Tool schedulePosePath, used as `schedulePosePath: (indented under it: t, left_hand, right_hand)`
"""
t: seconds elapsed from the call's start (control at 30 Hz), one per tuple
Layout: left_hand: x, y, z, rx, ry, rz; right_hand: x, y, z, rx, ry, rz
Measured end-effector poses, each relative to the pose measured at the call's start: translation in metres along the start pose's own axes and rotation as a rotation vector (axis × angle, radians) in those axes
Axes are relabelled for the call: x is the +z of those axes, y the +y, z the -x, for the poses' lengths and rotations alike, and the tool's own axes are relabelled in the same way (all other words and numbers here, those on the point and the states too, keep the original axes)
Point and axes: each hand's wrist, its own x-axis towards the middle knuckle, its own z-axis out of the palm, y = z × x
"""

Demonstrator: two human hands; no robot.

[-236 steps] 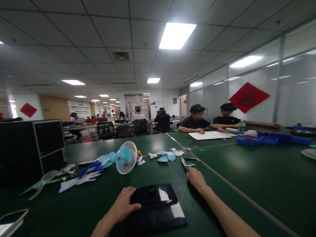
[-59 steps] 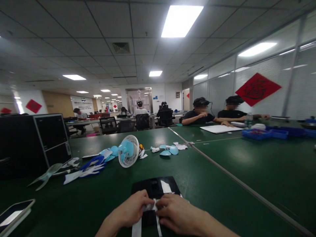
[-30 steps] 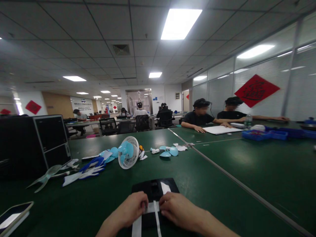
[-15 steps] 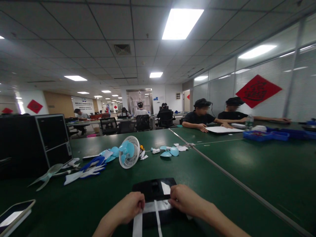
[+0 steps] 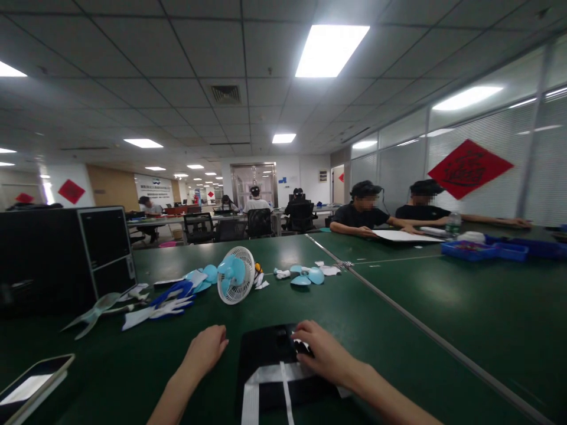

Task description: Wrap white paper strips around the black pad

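Observation:
A flat black panel-like object point(image 5: 261, 345) lies on the green table in front of me. A wide silvery-white band point(image 5: 264, 374) runs across it and turns down its left side, with a narrow white strip point(image 5: 286, 392) hanging near its middle. Over the panel's upper right is my right hand point(image 5: 325, 354), fingers bent and apart, touching or hovering by a white patch there; I cannot tell which. My left hand point(image 5: 206, 348) is off the panel's left side, low over the table, its fingers curled in with nothing visible in them.
A white-and-blue fan point(image 5: 237, 276), loose blue fan blades point(image 5: 305, 275) and gloves point(image 5: 163, 306) lie ahead. A black computer case point(image 5: 39, 260) and a phone-like device point(image 5: 35, 381) are at left. Two people sit at far right near blue trays point(image 5: 469, 249).
My left hand has come off the band and moved left, away from the panel. My right hand has shifted slightly up, its fingers parting over the white patch. The view has tilted slightly.

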Motion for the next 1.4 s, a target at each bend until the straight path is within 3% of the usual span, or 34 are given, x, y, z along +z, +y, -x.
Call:
schedulePosePath:
  t: [0.13,0.37,0.57,0.77,0.97,1.07,1.23,1.4]
  left_hand:
    - [0.001,-0.014,-0.002,-0.049,-0.002,-0.002]
    - [0.001,-0.017,-0.001,-0.054,-0.014,0.025]
    - [0.001,-0.017,-0.001,-0.054,-0.035,0.035]
    - [0.004,-0.02,-0.005,-0.035,-0.007,-0.006]
    - [0.011,-0.029,-0.01,-0.034,-0.067,0.057]
    - [0.014,-0.031,-0.011,-0.022,-0.079,0.081]
    - [0.013,-0.028,-0.011,-0.018,-0.081,0.076]
    - [0.011,-0.026,-0.011,-0.019,-0.104,0.066]
  right_hand:
    - [0.005,0.004,-0.022,-0.004,-0.016,0.032]
    - [0.015,0.014,-0.059,-0.012,-0.061,0.131]
    - [0.012,0.021,-0.059,-0.013,-0.062,0.179]
    - [-0.025,0.045,-0.019,0.145,0.139,0.206]
    - [-0.076,0.112,0.052,0.47,0.302,0.252]
    - [-0.094,0.143,0.088,0.628,0.312,0.291]
    - [-0.1,0.172,0.127,0.759,0.3,0.329]
    - [-0.092,0.181,0.137,0.787,0.315,0.33]
